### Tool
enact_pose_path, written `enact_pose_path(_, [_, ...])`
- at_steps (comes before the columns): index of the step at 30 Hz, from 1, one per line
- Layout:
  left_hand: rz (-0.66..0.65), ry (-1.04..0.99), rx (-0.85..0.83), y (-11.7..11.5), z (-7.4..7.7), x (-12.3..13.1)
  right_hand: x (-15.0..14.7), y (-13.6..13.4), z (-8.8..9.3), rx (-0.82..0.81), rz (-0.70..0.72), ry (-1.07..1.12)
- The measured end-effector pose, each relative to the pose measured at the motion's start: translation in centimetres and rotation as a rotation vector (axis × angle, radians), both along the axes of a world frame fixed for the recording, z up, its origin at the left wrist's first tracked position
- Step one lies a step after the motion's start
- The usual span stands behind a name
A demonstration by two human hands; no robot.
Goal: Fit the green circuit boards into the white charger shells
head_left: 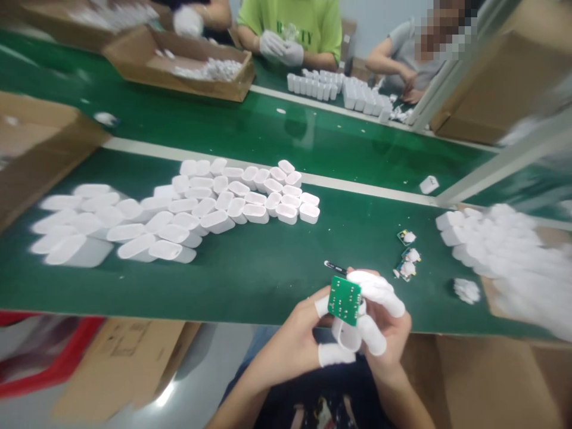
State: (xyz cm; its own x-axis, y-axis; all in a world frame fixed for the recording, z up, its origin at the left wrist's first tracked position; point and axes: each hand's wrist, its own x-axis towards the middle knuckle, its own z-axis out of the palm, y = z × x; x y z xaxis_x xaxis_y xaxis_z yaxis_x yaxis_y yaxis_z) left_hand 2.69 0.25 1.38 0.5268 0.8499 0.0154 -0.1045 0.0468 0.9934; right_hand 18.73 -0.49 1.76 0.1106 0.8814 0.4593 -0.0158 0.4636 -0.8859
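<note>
A small green circuit board (344, 300) is held up between my left hand (286, 339) and my right hand (384, 336), just above the near edge of the bench. White finger cots cover several fingertips on both hands. My right fingers press on the top and side of the board, and my left fingers meet its left edge. A thin dark wire or probe tip (335, 268) sticks out behind the board. Several small boards with white parts (406, 262) lie on the green bench mat (277, 280) just beyond my right hand.
Rows of white plastic cases (223, 202) stand on the mat to the left, with a blurred cardboard tray of white pieces (504, 262) to the right. Across a divider strip, a co-worker in gloves (279, 47) sits behind more white cases. Another person sits at the far right.
</note>
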Motion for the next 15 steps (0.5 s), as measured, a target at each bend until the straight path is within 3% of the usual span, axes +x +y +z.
enact_pose_path(5, [0.166, -0.055, 0.004, -0.3, -0.4, -0.8, 1.3, -1.1, 1.1, 0.023, -0.007, -0.139])
enact_pose_path(9, [0.202, -0.034, 0.068, -0.9, -1.0, -0.8, 1.9, -2.2, 1.4, 0.12, 0.059, -0.28])
enact_pose_path(15, [0.226, -0.02, 0.183, -1.2, -1.1, -1.0, 1.6, -3.1, 0.7, 0.142, 0.023, -0.368])
